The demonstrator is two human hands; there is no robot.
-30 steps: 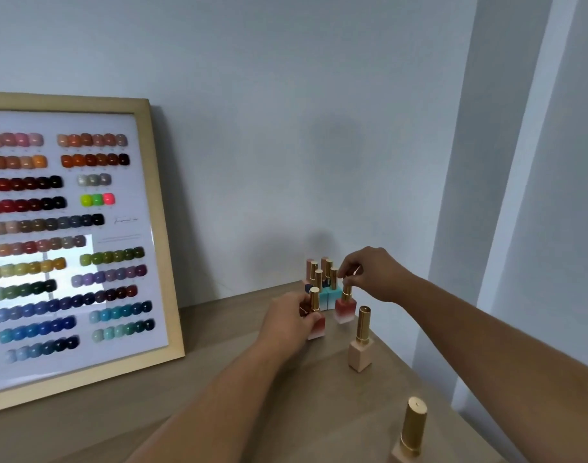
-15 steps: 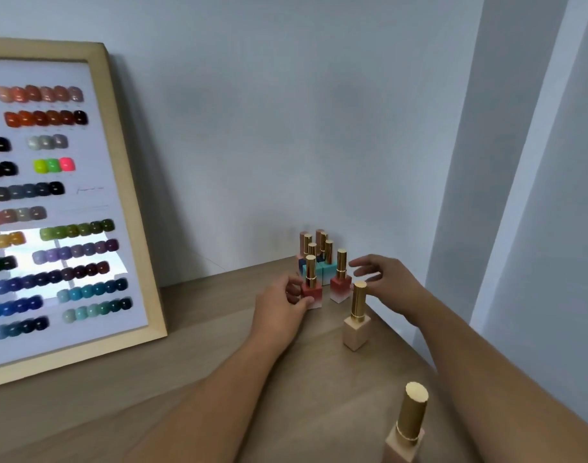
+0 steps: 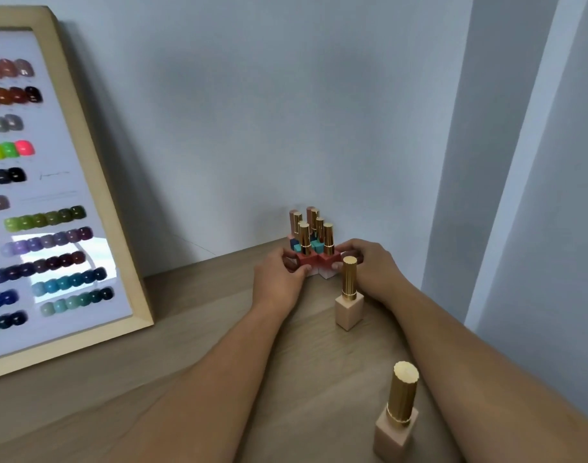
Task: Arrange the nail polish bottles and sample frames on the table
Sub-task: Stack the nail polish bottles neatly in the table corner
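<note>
Several gold-capped nail polish bottles stand clustered in the table's far corner against the wall. The two front ones are red: my left hand grips the left red bottle and my right hand grips the right red bottle, pressing them side by side. Teal and blue bottles stand behind them. A beige bottle stands upright just in front of my right hand. Another beige bottle stands near the table's front right edge. A wood-framed colour sample frame leans on the wall at left.
The wooden table ends at its right edge close to the bottles, beside a pale wall corner. Bare tabletop lies between the frame and my arms.
My right hand came down off a bottle cap, opened briefly, then closed on the right red bottle's base. Both red bottles now sit pushed together. The view shifted right and down.
</note>
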